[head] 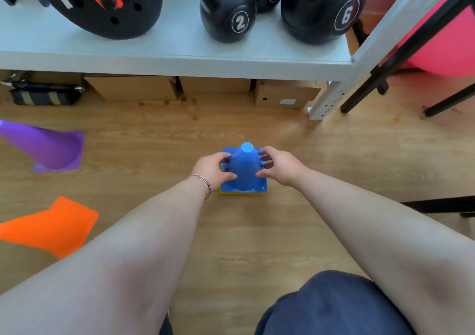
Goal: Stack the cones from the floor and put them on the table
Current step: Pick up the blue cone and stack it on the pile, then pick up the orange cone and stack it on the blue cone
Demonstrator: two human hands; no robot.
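Observation:
A blue cone (244, 167) stands upright on the wooden floor, nested over a yellow cone whose base edge (241, 193) peeks out beneath it. My left hand (212, 169) grips the blue cone's left side and my right hand (279, 166) grips its right side. A purple cone (48, 147) lies on its side at the left. An orange cone (51, 225) lies tipped over nearer to me at the left. The grey table (180, 61) spans the top of the view.
On the table rest black kettlebells (228, 18) and a weight plate (108, 5). Cardboard boxes (133, 86) and a dark bag (43, 94) sit under it. Black stand legs (401, 59) and a pink ball (447, 34) are at the right. My knee (334, 306) is at the bottom.

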